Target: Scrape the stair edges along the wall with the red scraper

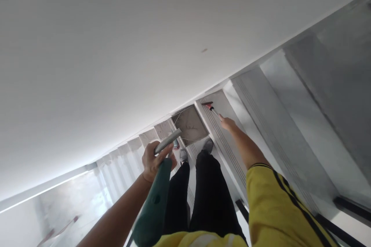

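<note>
While both feet stand on the stairs, toes to the wall (121,65), the right hand (228,124) reaches out with the red tool (209,105), fingers wrapped round its slim pale handle. And where is that tool? Right over on a grooved step (218,131), close to the wall, its flat head by the step's far end; whether it presses on the surface, I can't tell. Over to the left hand (151,162), and it's a full grip there too: fingers closed about the narrow end of the green tool (153,204), whose broad body slants back toward the person's yellow shirt (203,239). Across the top of that grip runs a grey bar (168,141), slanting up to the right. Just past the fingers, a small blue-green thing with reddish bristles (176,144) peeks out, mostly hidden. Between the two hands, beyond the grey shoes (208,145), sits a brown square (190,124) at the foot of the wall. Wide steps spread away to the right, narrower ones to the left, and dark posts (350,208) line the lower right. One small brownish mark (204,50) dots the wall.
</note>
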